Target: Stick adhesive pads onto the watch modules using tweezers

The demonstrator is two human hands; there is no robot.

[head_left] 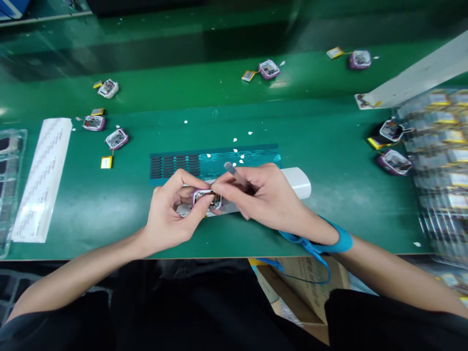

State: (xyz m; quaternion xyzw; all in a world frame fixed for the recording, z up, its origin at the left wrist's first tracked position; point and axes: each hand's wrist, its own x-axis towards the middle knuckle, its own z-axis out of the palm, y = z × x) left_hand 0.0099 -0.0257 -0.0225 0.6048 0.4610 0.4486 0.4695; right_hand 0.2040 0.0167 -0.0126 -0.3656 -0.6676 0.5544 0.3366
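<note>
Purple and white plastic formed the shell of the small housing (217, 201), held by the person near the front of the green surface (109, 209), over a white strip (300, 183) and just on the near side of a teal sheet (219, 165) bearing dark pieces (175, 165). Left hand (171, 214): grasping the housing, thumb at the near side and partly across the exposed circuit board, index finger along the far rim. Right hand (268, 197): curled around a slim grey tool (231, 168), fingertips meeting the housing at its far right corner; the tool's working tip was hidden, so contact with the board could not be confirmed. Handling estimate: light, with a stiff shell, probably somewhat slippery on its smooth rounded sides. Board and any fine leads judged the fragile part. Similar units on the surface, such as the purple one (269, 69) near the back, showed a pouch cell (248, 76) tethered by a thin lead, which would likely tear if pulled. Best hold, in my judgement: opposite outer walls, pinched lightly, with thumb pressure off the components and any lead left slack. Whether the held unit carried such a cell could not be told, the fingers covering much of it.
</note>
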